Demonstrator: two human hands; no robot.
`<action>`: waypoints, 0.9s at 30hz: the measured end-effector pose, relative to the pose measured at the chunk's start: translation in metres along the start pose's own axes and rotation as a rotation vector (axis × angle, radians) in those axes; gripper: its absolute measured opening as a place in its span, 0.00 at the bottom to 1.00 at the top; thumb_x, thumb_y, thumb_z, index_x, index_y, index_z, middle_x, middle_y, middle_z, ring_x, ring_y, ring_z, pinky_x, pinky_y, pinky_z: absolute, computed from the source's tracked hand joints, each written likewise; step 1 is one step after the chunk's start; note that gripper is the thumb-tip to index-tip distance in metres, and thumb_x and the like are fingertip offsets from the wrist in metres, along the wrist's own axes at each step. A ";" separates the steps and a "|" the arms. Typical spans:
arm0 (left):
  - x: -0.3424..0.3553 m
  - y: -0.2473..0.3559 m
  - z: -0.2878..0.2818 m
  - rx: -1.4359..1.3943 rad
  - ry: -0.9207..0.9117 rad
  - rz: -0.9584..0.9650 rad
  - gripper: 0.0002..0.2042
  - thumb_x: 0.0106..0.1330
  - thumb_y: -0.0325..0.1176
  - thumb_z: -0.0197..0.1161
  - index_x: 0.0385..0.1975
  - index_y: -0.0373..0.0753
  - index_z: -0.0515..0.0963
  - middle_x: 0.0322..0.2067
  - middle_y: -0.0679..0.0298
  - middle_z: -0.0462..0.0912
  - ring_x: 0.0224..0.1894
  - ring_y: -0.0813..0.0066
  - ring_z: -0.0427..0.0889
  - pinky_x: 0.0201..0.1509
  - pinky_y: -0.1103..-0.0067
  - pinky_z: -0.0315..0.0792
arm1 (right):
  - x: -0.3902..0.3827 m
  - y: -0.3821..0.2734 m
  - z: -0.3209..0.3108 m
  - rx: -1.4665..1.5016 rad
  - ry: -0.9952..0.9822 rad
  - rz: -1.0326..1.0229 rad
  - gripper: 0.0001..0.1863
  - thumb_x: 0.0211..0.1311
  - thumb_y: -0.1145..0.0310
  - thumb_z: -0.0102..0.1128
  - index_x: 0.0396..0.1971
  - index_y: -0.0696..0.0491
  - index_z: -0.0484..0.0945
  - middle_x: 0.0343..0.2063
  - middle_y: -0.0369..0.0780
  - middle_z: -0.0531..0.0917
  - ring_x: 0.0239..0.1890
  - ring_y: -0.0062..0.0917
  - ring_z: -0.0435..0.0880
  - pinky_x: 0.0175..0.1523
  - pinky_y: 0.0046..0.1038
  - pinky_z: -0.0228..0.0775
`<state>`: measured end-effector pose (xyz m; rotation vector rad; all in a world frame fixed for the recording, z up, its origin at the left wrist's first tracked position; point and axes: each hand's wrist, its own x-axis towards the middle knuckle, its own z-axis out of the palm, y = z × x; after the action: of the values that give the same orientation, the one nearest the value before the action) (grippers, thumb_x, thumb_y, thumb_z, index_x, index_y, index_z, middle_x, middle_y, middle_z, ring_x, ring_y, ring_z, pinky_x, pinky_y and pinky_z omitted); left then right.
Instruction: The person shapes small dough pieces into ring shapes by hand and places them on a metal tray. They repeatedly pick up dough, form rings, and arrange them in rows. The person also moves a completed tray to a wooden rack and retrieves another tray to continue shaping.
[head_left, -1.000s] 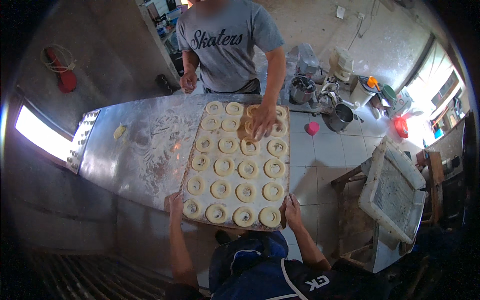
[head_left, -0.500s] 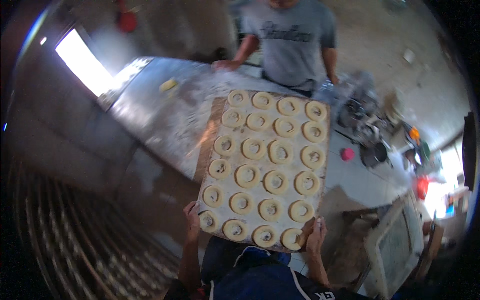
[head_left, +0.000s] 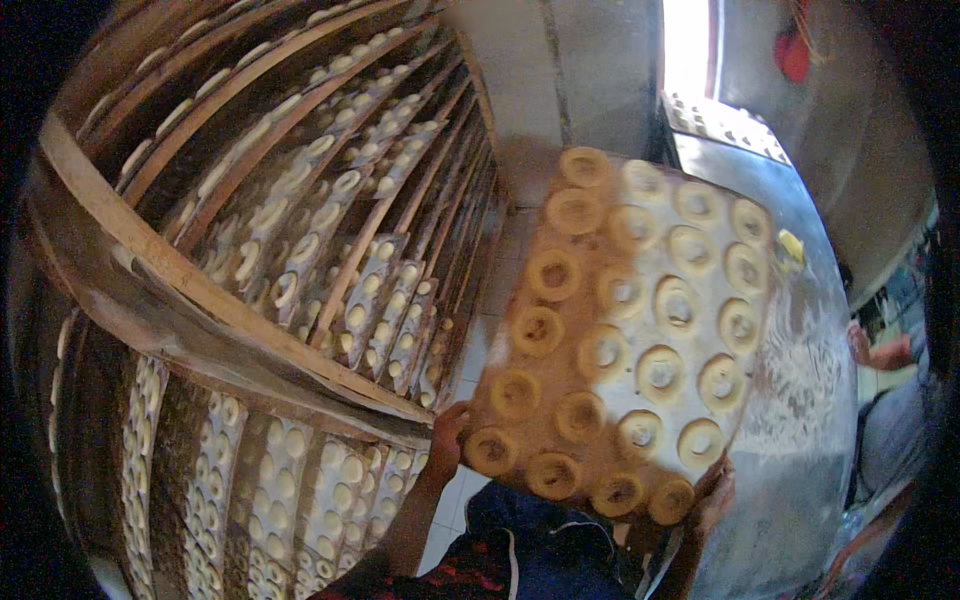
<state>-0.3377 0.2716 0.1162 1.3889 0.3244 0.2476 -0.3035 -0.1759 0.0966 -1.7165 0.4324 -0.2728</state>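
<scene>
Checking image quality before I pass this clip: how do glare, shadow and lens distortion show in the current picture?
Head view: the window is blown out to white; head view: a brownish shadow covers the left side and near edge of the board, the rest brighter; head view: the rack bows toward the rim, and the picture's corners go black.

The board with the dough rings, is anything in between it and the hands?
Nothing visible: the left hand holds the board at its near left corner, the right hand at its near right corner.
</scene>
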 end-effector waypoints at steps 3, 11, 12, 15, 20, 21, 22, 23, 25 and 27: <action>-0.021 -0.014 -0.015 0.101 0.323 0.107 0.17 0.71 0.39 0.50 0.45 0.29 0.76 0.41 0.60 0.80 0.44 0.70 0.78 0.51 0.73 0.72 | 0.062 -0.012 0.049 0.397 -0.368 -0.005 0.32 0.71 0.44 0.44 0.53 0.63 0.71 0.45 0.42 0.79 0.47 0.28 0.77 0.53 0.31 0.69; -0.176 -0.053 0.056 -0.081 0.835 0.136 0.21 0.67 0.44 0.53 0.45 0.28 0.75 0.38 0.57 0.79 0.44 0.67 0.79 0.49 0.70 0.74 | 0.141 -0.050 0.108 -0.059 -0.833 -0.245 0.31 0.73 0.44 0.39 0.49 0.60 0.76 0.37 0.36 0.80 0.38 0.22 0.74 0.47 0.27 0.68; -0.191 -0.062 0.080 -0.171 0.948 0.141 0.21 0.66 0.44 0.54 0.44 0.29 0.75 0.37 0.58 0.79 0.43 0.67 0.79 0.49 0.70 0.75 | 0.154 -0.043 0.108 -0.112 -0.878 -0.308 0.31 0.73 0.45 0.39 0.49 0.60 0.76 0.37 0.36 0.80 0.39 0.22 0.75 0.47 0.27 0.68; -0.250 -0.085 0.165 -0.310 1.078 0.208 0.19 0.65 0.44 0.55 0.43 0.31 0.75 0.36 0.59 0.80 0.40 0.68 0.80 0.45 0.72 0.76 | 0.195 -0.006 0.096 -0.141 -0.977 -0.550 0.31 0.74 0.46 0.37 0.48 0.60 0.77 0.40 0.37 0.82 0.41 0.22 0.76 0.49 0.27 0.69; -0.299 -0.136 0.295 -0.564 1.146 0.241 0.15 0.62 0.39 0.59 0.41 0.33 0.75 0.33 0.60 0.80 0.34 0.70 0.81 0.39 0.74 0.78 | 0.249 0.023 0.080 -0.121 -1.212 -0.596 0.32 0.74 0.45 0.36 0.50 0.61 0.76 0.42 0.40 0.82 0.43 0.24 0.78 0.50 0.30 0.70; -0.298 -0.144 0.310 -0.468 1.216 0.249 0.15 0.61 0.38 0.60 0.41 0.33 0.75 0.33 0.60 0.80 0.33 0.70 0.81 0.38 0.74 0.78 | 0.256 0.015 0.091 -0.219 -1.234 -0.585 0.33 0.74 0.45 0.36 0.51 0.61 0.76 0.43 0.40 0.82 0.44 0.24 0.78 0.50 0.31 0.70; -0.291 -0.153 0.326 -0.314 1.243 0.312 0.14 0.60 0.36 0.61 0.41 0.33 0.76 0.33 0.60 0.80 0.33 0.69 0.81 0.38 0.74 0.77 | 0.263 0.006 0.101 -0.220 -1.241 -0.654 0.33 0.74 0.44 0.35 0.52 0.61 0.76 0.43 0.41 0.82 0.44 0.24 0.78 0.50 0.31 0.70; -0.292 -0.159 0.343 -0.164 1.236 0.322 0.14 0.60 0.35 0.62 0.41 0.34 0.76 0.32 0.60 0.80 0.33 0.69 0.80 0.38 0.74 0.77 | 0.271 -0.004 0.105 -0.292 -1.261 -0.580 0.33 0.74 0.45 0.35 0.53 0.60 0.75 0.44 0.41 0.82 0.44 0.25 0.77 0.50 0.32 0.70; -0.270 -0.171 0.364 -0.475 1.395 0.275 0.13 0.59 0.35 0.64 0.40 0.34 0.77 0.33 0.60 0.79 0.35 0.68 0.80 0.39 0.74 0.76 | 0.285 -0.024 0.126 -0.159 -1.426 -0.515 0.30 0.74 0.47 0.36 0.55 0.57 0.74 0.46 0.42 0.81 0.44 0.27 0.77 0.49 0.32 0.70; -0.254 -0.173 0.384 -0.333 1.448 0.196 0.13 0.58 0.36 0.66 0.39 0.34 0.78 0.35 0.60 0.79 0.37 0.66 0.80 0.40 0.73 0.76 | 0.291 -0.039 0.155 -0.077 -1.567 -0.342 0.28 0.74 0.49 0.37 0.56 0.56 0.74 0.46 0.42 0.81 0.43 0.28 0.77 0.48 0.32 0.70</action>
<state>-0.4362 -0.2009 0.0228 0.6911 1.2567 1.4052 0.0276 -0.1577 0.0889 -1.5656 -1.0022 0.8459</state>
